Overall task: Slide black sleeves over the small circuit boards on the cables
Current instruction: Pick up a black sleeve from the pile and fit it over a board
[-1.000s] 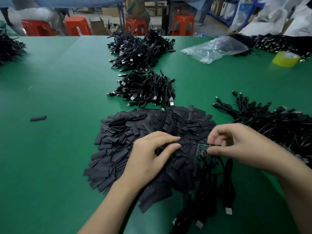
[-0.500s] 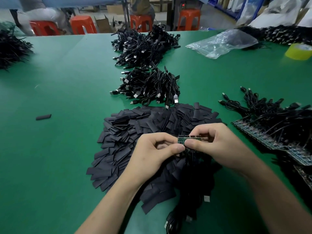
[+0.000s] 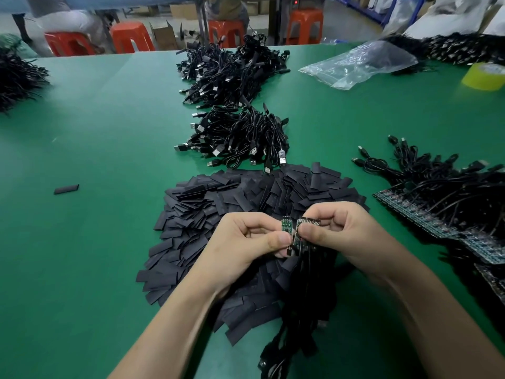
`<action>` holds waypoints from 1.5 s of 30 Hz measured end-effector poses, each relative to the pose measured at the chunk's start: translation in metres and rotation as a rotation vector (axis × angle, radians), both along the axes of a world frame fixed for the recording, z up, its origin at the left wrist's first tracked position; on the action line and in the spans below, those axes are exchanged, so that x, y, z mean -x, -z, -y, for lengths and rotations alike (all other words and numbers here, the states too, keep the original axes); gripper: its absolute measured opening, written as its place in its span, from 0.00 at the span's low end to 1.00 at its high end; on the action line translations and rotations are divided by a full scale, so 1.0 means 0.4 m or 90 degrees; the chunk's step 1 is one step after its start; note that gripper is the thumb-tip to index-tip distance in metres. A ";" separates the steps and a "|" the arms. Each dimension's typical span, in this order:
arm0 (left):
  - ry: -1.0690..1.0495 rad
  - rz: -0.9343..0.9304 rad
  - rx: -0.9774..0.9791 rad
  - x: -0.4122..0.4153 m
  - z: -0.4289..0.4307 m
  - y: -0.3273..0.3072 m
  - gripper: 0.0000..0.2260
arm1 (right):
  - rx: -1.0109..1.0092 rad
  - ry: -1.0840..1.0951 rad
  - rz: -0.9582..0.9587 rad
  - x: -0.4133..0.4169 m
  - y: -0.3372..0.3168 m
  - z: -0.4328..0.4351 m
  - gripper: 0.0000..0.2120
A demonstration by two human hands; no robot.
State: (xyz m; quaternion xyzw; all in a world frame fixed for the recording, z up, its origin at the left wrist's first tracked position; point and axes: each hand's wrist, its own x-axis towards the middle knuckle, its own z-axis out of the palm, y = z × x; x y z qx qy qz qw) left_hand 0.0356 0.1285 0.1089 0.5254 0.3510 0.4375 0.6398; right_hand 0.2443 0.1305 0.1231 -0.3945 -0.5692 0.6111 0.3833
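Left hand (image 3: 246, 243) pinches one board (image 3: 285, 225), right hand (image 3: 344, 231) the strip (image 3: 310, 221): I'm splitting them, I reckon; next, grab a sleeve (image 3: 207, 212).

Counter (image 3: 103, 138): smooth matt green mat. Sleeves (image 3: 207, 203): flat matt black. Bag (image 3: 358, 64): clear, glossy, crinkled plastic. USB plugs (image 3: 282, 160): shiny metal. Stools (image 3: 131, 36): glossy orange plastic.

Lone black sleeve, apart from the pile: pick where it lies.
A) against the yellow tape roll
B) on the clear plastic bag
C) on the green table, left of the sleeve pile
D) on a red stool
C: the lone black sleeve lies flat on the green table, off to the left of the sleeve pile, touching nothing else.
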 end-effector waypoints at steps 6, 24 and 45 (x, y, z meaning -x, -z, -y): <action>-0.045 -0.018 -0.071 -0.022 0.016 -0.009 0.07 | -0.047 0.065 0.042 -0.026 -0.031 0.020 0.06; -0.116 -0.006 -0.080 -0.050 0.031 -0.003 0.10 | -0.149 0.328 0.054 0.053 -0.030 0.101 0.09; -0.033 -0.022 -0.016 -0.054 0.033 0.011 0.05 | -0.179 0.187 -0.228 0.000 -0.118 0.114 0.16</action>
